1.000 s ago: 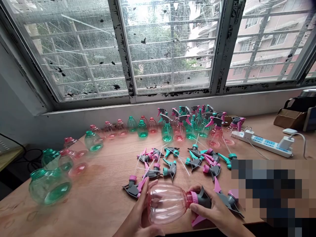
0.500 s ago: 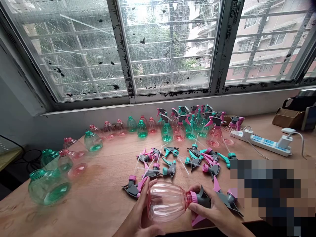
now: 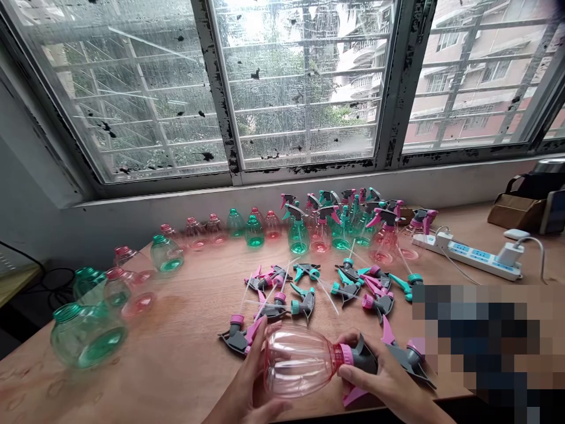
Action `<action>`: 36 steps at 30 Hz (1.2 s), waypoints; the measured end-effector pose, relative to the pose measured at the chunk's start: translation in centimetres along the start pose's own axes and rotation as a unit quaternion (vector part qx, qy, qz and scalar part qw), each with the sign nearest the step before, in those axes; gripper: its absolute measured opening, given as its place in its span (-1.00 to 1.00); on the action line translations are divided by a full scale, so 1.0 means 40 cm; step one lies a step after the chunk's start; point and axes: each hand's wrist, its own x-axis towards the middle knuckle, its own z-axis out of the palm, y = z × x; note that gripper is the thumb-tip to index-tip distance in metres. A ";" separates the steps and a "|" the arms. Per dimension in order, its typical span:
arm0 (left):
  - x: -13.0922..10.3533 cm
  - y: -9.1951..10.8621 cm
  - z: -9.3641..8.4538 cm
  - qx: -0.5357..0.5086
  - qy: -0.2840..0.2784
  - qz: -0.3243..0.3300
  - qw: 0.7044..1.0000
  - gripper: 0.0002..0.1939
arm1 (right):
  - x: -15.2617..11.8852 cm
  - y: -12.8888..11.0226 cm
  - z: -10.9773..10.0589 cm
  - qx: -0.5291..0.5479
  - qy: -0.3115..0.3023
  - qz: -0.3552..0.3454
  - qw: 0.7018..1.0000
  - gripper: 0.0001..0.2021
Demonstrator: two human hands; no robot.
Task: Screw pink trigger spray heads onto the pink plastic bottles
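Observation:
A clear pink spray bottle (image 3: 298,360) lies sideways between my hands near the table's front edge. My left hand (image 3: 256,377) cups its base end, fingers on the far side and thumb below. At the neck, my right hand (image 3: 375,368) grips the pink collar and the dark grey spray head (image 3: 365,355), whose pink trigger (image 3: 354,396) points down toward me. The spray head sits against the bottle's mouth; how tightly cannot be seen. Just beyond, loose spray heads (image 3: 304,303) in grey with pink or teal parts lie scattered, thin tubes sticking out.
Open green and pink bottles (image 3: 88,338) stand along the left and back. Several bottles with spray heads (image 3: 298,232) are grouped at the back. On the right are a white power strip (image 3: 468,256) with cables and a brown bag (image 3: 516,209). A pixelated patch covers the lower right.
Almost nothing differs. My left thumb has shifted slightly under the bottle, while the bottle and my right hand stay in nearly the same place.

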 end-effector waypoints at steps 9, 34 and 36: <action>-0.002 -0.011 -0.006 0.037 -0.001 0.003 0.999 0.00 | -0.001 0.000 0.000 -0.001 -0.006 -0.002 1.000 -0.74; -0.006 -0.005 -0.007 0.058 0.001 -0.007 0.998 -0.10 | -0.003 -0.012 0.005 0.031 0.017 0.006 0.999 -0.65; -0.005 -0.002 -0.008 0.061 -0.003 -0.017 0.998 -0.07 | -0.003 -0.010 0.005 0.045 0.022 0.010 0.999 -0.65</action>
